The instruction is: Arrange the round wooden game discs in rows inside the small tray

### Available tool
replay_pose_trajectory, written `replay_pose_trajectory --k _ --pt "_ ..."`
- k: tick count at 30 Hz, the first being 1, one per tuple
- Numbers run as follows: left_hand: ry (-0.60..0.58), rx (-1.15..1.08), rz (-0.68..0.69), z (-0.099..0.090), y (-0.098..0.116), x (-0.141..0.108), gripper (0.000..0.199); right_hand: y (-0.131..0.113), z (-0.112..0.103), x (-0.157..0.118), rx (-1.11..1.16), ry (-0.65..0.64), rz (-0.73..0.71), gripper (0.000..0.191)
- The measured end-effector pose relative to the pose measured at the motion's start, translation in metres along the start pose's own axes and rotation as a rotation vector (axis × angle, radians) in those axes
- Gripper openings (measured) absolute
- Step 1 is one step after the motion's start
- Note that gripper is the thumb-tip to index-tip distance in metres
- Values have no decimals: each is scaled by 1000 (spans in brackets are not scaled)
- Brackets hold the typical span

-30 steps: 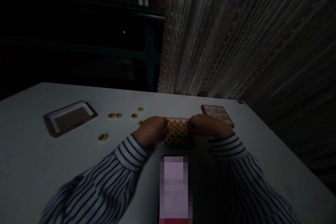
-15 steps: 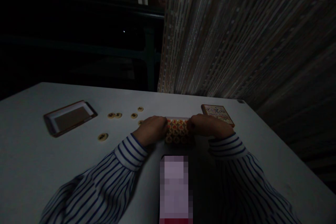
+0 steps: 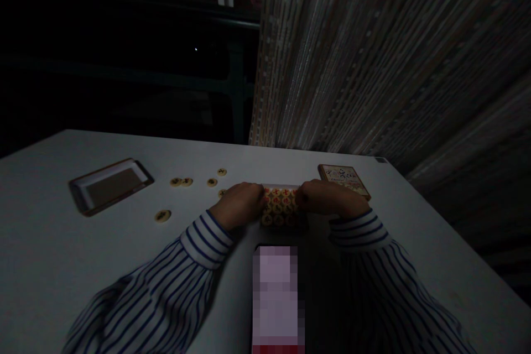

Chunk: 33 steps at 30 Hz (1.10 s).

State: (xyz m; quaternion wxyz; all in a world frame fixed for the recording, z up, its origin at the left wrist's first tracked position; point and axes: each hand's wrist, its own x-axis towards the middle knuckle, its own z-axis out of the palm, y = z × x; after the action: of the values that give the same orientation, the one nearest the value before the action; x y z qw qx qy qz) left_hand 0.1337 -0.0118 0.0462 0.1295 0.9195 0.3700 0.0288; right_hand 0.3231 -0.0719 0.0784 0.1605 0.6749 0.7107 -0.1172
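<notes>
In the middle of the white table (image 3: 199,298) sits a small open box (image 3: 282,186) packed with rows of round Chinese chess pieces (image 3: 277,208), some lettered red, others dark. My left hand (image 3: 240,206) is closed at the box's left side, its fingertips hidden behind the knuckles. On the opposite side my right hand (image 3: 327,198) grips the box's edge with curled fingers. Several loose chess pieces (image 3: 212,182) lie left of my left hand; one is partly covered by it. Another loose piece (image 3: 162,216) rests closer to me.
An open box lid (image 3: 141,191) lies far left on the table. Behind my right hand is a flat printed box (image 3: 343,181). A phone (image 3: 276,298) with a blurred screen lies in front of me. A string curtain (image 3: 315,66) hangs beyond the back edge.
</notes>
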Motion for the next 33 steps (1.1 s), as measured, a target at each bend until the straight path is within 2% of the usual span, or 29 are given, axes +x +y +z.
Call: replay_pose_trajectory --k 3,11,19,29,33 --pt "25 -16 -7 -1 0 0 31 4 -1 -1 -1 35 -13 28" --pt "179 -54 -49 -15 -7 0 32 15 -8 -12 -37 215 4 27" --pt "254 -90 -44 -28 -10 -3 31 4 -21 -21 -94 391 65 32" --pt "393 -160 -77 -44 -15 -9 31 1 -29 -26 -20 618 13 28" --pt "438 -175 -76 -47 -16 -10 31 0 -32 -30 1 667 44 29"
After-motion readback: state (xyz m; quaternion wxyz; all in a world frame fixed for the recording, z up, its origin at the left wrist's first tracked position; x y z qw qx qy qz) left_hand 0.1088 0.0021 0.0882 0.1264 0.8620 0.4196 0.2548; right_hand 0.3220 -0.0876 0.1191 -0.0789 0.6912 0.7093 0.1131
